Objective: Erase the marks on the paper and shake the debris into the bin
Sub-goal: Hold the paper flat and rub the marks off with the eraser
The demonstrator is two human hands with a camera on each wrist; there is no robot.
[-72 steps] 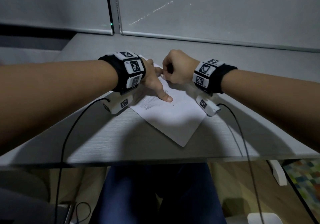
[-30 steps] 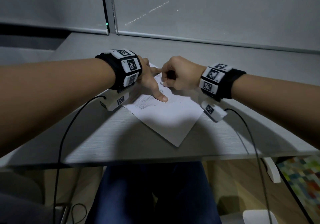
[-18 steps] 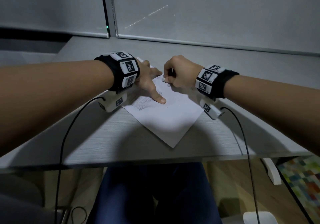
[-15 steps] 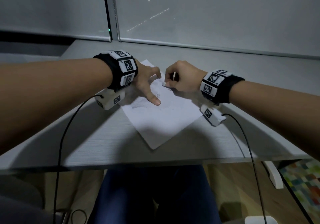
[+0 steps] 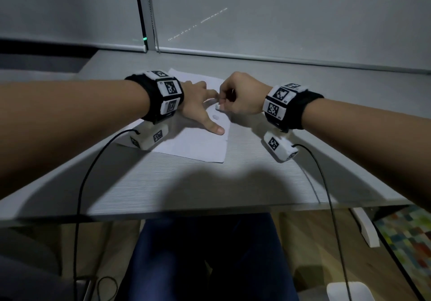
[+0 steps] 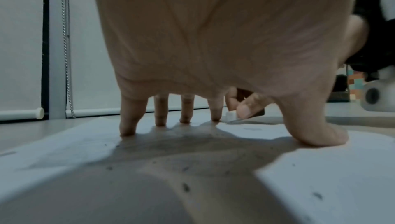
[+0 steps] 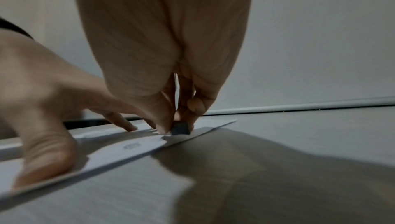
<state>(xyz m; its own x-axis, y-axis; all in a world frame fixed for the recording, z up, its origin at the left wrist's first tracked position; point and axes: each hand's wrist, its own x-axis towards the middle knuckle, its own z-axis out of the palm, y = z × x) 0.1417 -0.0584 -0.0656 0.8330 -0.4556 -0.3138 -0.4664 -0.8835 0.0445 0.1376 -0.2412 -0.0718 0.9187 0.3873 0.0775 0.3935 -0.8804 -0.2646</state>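
On the grey desk (image 5: 210, 184), toward its far middle, a single sheet of paper (image 5: 193, 144) lies flat. Left hand (image 5: 198, 105): fingers straight and spread, fingertips (image 6: 127, 131) and thumb pressing the sheet down. Right hand (image 5: 242, 98): fingers curled, pinching a small white eraser (image 5: 218, 107) whose end meets the paper near its right edge. One grey smudge (image 5: 215, 117) shows just near of the eraser. Dark eraser crumbs (image 6: 186, 187) lie scattered across the sheet in the left wrist view.

Judgement: the paper is light, thin and floppy; it slides and buckles under rubbing unless pinned close to the stroke. For the shake-off, take it by two opposite edges and bow it into a trough so the crumbs do not spill. No bin is identifiable in view.
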